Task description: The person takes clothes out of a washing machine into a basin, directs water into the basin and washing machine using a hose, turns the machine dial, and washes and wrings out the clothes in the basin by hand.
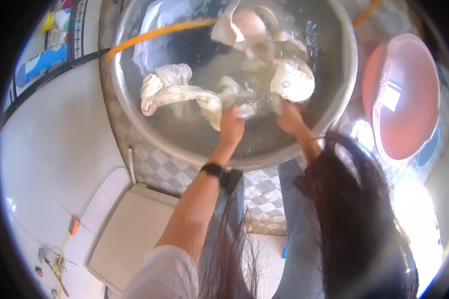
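A wide metal basin [346,84] holds cloudy water with several wet white cloths in it. My left hand [233,127] is closed at the water's surface on a wet white cloth [212,107], whose twisted length stretches off to the left. My right hand [290,119] grips the lower edge of a puffed-up white cloth [293,82] with a small dark printed mark. Splashing water between the hands hides parts of both cloths and some fingertips.
A yellow hose [162,31] crosses the basin's left rim. To the right stands a pink plastic tub [409,99] on its side. A beige lidded box [134,224] sits at lower left on the checkered floor [264,192].
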Action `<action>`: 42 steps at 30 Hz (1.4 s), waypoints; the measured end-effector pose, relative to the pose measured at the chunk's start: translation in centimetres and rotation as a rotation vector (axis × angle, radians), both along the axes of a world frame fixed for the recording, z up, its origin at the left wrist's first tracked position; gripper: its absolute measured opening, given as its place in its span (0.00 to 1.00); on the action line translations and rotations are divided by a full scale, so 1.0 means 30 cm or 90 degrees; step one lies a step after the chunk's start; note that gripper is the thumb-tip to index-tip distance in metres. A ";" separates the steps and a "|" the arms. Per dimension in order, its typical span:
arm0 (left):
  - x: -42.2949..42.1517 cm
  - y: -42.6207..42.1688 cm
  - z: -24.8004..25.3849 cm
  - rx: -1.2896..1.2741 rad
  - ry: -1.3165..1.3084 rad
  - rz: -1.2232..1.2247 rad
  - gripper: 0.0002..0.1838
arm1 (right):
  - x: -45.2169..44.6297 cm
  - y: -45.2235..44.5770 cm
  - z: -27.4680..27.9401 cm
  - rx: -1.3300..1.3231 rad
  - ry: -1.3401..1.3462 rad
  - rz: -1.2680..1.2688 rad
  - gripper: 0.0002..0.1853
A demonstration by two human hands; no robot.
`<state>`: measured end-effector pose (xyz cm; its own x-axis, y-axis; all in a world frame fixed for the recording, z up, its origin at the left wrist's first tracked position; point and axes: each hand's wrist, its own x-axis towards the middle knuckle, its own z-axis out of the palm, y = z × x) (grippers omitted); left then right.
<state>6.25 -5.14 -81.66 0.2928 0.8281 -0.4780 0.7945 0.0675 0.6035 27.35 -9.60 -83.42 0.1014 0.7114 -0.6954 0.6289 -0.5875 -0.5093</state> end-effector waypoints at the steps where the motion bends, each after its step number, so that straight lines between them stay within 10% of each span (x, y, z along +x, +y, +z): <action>1: -0.020 -0.012 0.075 0.016 0.029 0.024 0.25 | -0.042 -0.003 0.049 0.165 0.008 -0.089 0.26; 4: -0.004 -0.006 0.351 -0.071 -0.134 0.211 0.22 | -0.144 0.076 0.488 0.226 0.121 -0.169 0.24; 6: 0.006 0.017 0.498 -0.016 -0.243 0.114 0.29 | -0.138 0.115 0.728 0.062 0.355 -0.076 0.24; 11: -0.040 0.047 0.741 -0.145 -0.285 -0.051 0.34 | -0.095 0.193 0.962 0.378 0.612 -0.011 0.18; 14: -0.080 -0.013 0.884 -0.354 -0.424 0.432 0.29 | 0.103 0.313 0.820 0.034 0.648 -0.159 0.21; 15: -0.128 -0.040 0.923 -0.328 -0.424 0.477 0.28 | 0.154 0.347 0.744 0.010 0.382 -0.190 0.21; 17: -0.178 -0.079 0.999 -0.301 -0.427 0.528 0.26 | 0.281 0.325 0.500 0.268 -0.023 0.051 0.25; 20: -0.195 -0.113 1.019 -0.196 -0.501 0.669 0.27 | 0.336 0.318 0.300 0.391 -0.136 0.044 0.35; 22: -0.245 -0.169 0.962 -0.250 -0.496 0.674 0.27 | 0.329 0.352 0.138 0.472 -0.060 0.022 0.45; 24: -0.238 -0.170 0.882 -0.246 -0.455 0.668 0.27 | 0.239 0.411 0.052 0.300 0.004 -0.193 0.47; 25: -0.232 -0.162 0.849 -0.258 -0.475 0.689 0.26 | 0.175 0.404 0.057 0.074 -0.127 -0.035 0.45; 29: -0.254 -0.138 0.847 -0.231 -0.519 0.729 0.24 | -0.024 0.333 0.044 -0.023 0.105 -0.141 0.43; 35: -0.318 -0.111 1.227 -0.182 -0.651 0.761 0.27 | 0.007 0.228 0.566 0.140 -0.300 0.026 0.43; 37: -0.287 -0.061 1.410 -0.194 -0.691 0.761 0.29 | 0.068 0.177 0.664 0.233 -0.019 0.294 0.56; 42: -0.243 -0.014 1.903 -0.181 -0.788 0.660 0.32 | -0.119 0.132 1.166 0.198 0.109 0.338 0.64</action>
